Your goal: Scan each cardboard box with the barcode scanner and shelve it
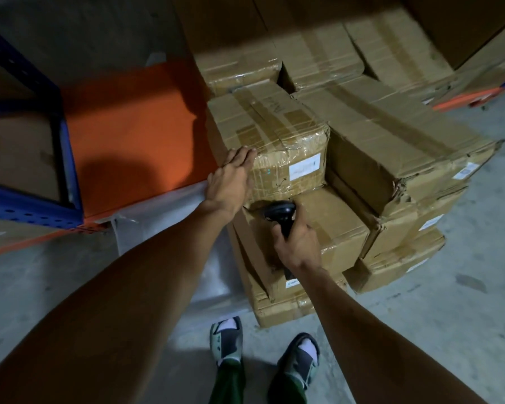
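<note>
Down among the stacked cartons, we lay our left hand [230,177] flat with fingers straight against the near left corner of the taped cardboard box [270,141], palm on its side and fingertips reaching its top edge. Our right hand [296,243] curls round the handle of the black barcode scanner [280,214], whose head points up toward that box's front face. A small green dot of light shows on the face, just right of the left hand, and a white label [304,169] sits further right on the same face.

Under the scanner lies a lower box [318,228], and beneath it another one [277,298] carries a small label near our right wrist. Right of the right hand a crushed, torn box [397,158] presses close against the taped one, with more cartons piled under and behind it, so the taped box is hemmed in on that side and at the back.

Left of the left hand an orange shelf board [131,135] lies open, framed by blue perforated rack beams [27,208], with clear plastic sheeting [164,217] draped below its edge. Our two feet in sandals [226,339] stand on the grey concrete floor [449,301], just short of the lowest box.
</note>
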Action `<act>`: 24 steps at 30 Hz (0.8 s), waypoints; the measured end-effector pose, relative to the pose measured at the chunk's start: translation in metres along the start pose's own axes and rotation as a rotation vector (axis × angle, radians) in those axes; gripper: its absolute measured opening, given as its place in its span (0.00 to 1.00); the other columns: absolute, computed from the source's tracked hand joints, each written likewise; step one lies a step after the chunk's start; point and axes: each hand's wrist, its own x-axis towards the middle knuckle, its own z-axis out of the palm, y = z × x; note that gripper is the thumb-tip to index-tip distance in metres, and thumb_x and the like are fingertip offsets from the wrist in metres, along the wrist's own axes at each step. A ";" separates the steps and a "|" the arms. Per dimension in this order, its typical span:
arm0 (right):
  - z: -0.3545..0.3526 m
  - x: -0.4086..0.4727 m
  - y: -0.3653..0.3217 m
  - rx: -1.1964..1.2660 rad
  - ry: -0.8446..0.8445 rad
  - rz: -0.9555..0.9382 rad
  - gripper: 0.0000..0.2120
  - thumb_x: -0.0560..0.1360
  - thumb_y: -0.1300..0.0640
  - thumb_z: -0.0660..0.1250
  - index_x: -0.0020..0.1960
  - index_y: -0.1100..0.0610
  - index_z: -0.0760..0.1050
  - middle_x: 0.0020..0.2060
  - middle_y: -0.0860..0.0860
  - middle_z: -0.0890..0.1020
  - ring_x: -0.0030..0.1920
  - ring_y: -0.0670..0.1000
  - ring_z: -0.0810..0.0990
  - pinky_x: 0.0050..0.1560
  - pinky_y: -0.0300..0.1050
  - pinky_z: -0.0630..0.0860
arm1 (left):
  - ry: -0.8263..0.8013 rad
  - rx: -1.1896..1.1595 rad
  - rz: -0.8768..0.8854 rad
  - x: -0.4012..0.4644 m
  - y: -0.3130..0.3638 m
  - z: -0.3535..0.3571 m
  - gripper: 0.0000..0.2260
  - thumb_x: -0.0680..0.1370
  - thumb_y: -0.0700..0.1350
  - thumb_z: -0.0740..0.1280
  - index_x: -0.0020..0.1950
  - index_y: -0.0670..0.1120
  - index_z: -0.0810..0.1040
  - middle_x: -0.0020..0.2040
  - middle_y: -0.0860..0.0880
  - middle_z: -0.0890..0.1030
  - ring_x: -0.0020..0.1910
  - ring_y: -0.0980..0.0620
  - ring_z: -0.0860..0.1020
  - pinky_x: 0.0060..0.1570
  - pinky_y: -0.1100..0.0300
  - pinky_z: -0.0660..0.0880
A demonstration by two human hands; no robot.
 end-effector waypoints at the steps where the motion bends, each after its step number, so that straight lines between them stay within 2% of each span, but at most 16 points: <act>1: -0.003 -0.003 0.001 0.054 0.035 -0.006 0.32 0.81 0.48 0.65 0.81 0.51 0.56 0.60 0.64 0.82 0.60 0.69 0.80 0.59 0.58 0.78 | 0.002 0.025 0.005 0.001 0.001 -0.001 0.26 0.81 0.50 0.61 0.78 0.53 0.60 0.77 0.55 0.62 0.76 0.52 0.60 0.60 0.44 0.75; 3: -0.012 -0.006 0.005 0.171 0.101 -0.021 0.30 0.81 0.49 0.66 0.79 0.47 0.58 0.58 0.61 0.83 0.59 0.67 0.81 0.57 0.56 0.78 | -0.005 0.119 0.015 0.006 0.003 -0.002 0.26 0.82 0.56 0.59 0.79 0.55 0.57 0.77 0.53 0.62 0.76 0.50 0.61 0.57 0.46 0.76; 5: -0.022 -0.003 0.007 0.309 0.118 -0.014 0.29 0.81 0.51 0.66 0.78 0.42 0.58 0.59 0.58 0.83 0.59 0.64 0.82 0.60 0.59 0.79 | -0.010 0.251 0.038 0.009 0.006 0.002 0.27 0.83 0.57 0.56 0.80 0.58 0.50 0.77 0.49 0.61 0.75 0.47 0.61 0.51 0.48 0.76; 6: -0.028 0.000 0.008 0.397 0.114 -0.009 0.29 0.81 0.53 0.66 0.77 0.40 0.57 0.60 0.56 0.83 0.59 0.62 0.83 0.61 0.61 0.80 | -0.014 0.307 0.052 0.009 0.007 0.005 0.27 0.84 0.55 0.56 0.80 0.59 0.47 0.78 0.46 0.60 0.75 0.44 0.60 0.52 0.48 0.76; 8: -0.040 0.008 0.013 0.542 0.117 -0.014 0.29 0.81 0.56 0.66 0.75 0.39 0.58 0.59 0.54 0.82 0.54 0.57 0.86 0.55 0.59 0.84 | -0.016 0.389 0.086 0.007 0.009 0.014 0.31 0.84 0.48 0.58 0.80 0.57 0.40 0.77 0.38 0.58 0.75 0.37 0.59 0.62 0.42 0.71; 10: -0.051 0.016 0.020 0.608 0.149 -0.045 0.26 0.81 0.57 0.66 0.72 0.39 0.60 0.52 0.53 0.83 0.42 0.52 0.87 0.43 0.51 0.85 | 0.015 0.441 0.137 0.008 0.008 0.021 0.35 0.84 0.45 0.60 0.80 0.54 0.38 0.72 0.35 0.60 0.71 0.34 0.62 0.70 0.38 0.62; 11: -0.056 0.019 0.024 0.629 0.168 -0.067 0.24 0.81 0.56 0.67 0.71 0.39 0.61 0.50 0.51 0.83 0.38 0.49 0.87 0.38 0.44 0.84 | 0.041 0.445 0.164 0.011 0.007 0.021 0.34 0.83 0.46 0.59 0.80 0.53 0.39 0.69 0.35 0.63 0.68 0.34 0.64 0.70 0.37 0.60; 12: -0.060 0.021 0.027 0.634 0.183 -0.091 0.23 0.81 0.54 0.68 0.70 0.39 0.62 0.49 0.47 0.82 0.37 0.43 0.86 0.36 0.36 0.81 | 0.061 0.432 0.186 0.014 0.006 0.021 0.34 0.82 0.48 0.58 0.81 0.53 0.40 0.66 0.35 0.64 0.64 0.34 0.65 0.69 0.38 0.61; 14: -0.066 0.024 0.029 0.610 0.188 -0.124 0.25 0.80 0.45 0.70 0.73 0.39 0.63 0.53 0.39 0.79 0.45 0.30 0.81 0.39 0.24 0.74 | 0.058 0.364 0.199 0.020 0.006 0.017 0.34 0.80 0.54 0.56 0.80 0.55 0.39 0.62 0.36 0.64 0.59 0.35 0.66 0.64 0.39 0.64; 15: -0.068 0.023 0.029 0.605 0.178 -0.125 0.27 0.80 0.41 0.69 0.75 0.39 0.62 0.55 0.38 0.78 0.49 0.27 0.80 0.41 0.21 0.73 | 0.039 0.332 0.191 0.022 0.006 0.015 0.34 0.80 0.56 0.56 0.79 0.57 0.37 0.63 0.36 0.62 0.60 0.35 0.65 0.64 0.39 0.64; 16: -0.069 0.023 0.030 0.609 0.166 -0.124 0.29 0.80 0.39 0.68 0.77 0.39 0.61 0.57 0.41 0.80 0.52 0.30 0.80 0.44 0.21 0.73 | 0.022 0.317 0.180 0.024 0.006 0.015 0.34 0.81 0.57 0.55 0.79 0.59 0.36 0.64 0.36 0.61 0.61 0.35 0.64 0.65 0.39 0.64; 18: -0.071 0.024 0.032 0.617 0.165 -0.144 0.29 0.80 0.38 0.67 0.77 0.39 0.62 0.60 0.49 0.81 0.55 0.39 0.83 0.49 0.26 0.77 | -0.010 0.314 0.158 0.027 0.006 0.016 0.33 0.82 0.60 0.54 0.78 0.61 0.34 0.70 0.33 0.57 0.67 0.32 0.61 0.69 0.38 0.60; 20: -0.072 0.024 0.033 0.625 0.163 -0.159 0.25 0.79 0.37 0.66 0.73 0.38 0.63 0.60 0.52 0.82 0.55 0.47 0.84 0.55 0.40 0.82 | -0.048 0.304 0.131 0.027 0.007 0.015 0.32 0.83 0.59 0.54 0.78 0.62 0.34 0.77 0.33 0.49 0.72 0.31 0.55 0.73 0.38 0.54; 22: -0.072 0.026 0.033 0.629 0.146 -0.148 0.22 0.80 0.36 0.65 0.70 0.34 0.61 0.59 0.53 0.82 0.53 0.51 0.84 0.56 0.53 0.83 | -0.039 0.345 0.128 0.025 0.008 0.015 0.32 0.83 0.59 0.54 0.78 0.61 0.34 0.79 0.35 0.47 0.74 0.32 0.55 0.75 0.40 0.53; 24: -0.070 0.029 0.034 0.617 0.149 -0.138 0.21 0.80 0.34 0.64 0.68 0.32 0.60 0.57 0.51 0.82 0.51 0.50 0.84 0.55 0.53 0.81 | -0.023 0.410 0.135 0.023 0.011 0.014 0.31 0.83 0.60 0.53 0.78 0.60 0.34 0.79 0.35 0.49 0.73 0.34 0.56 0.75 0.43 0.53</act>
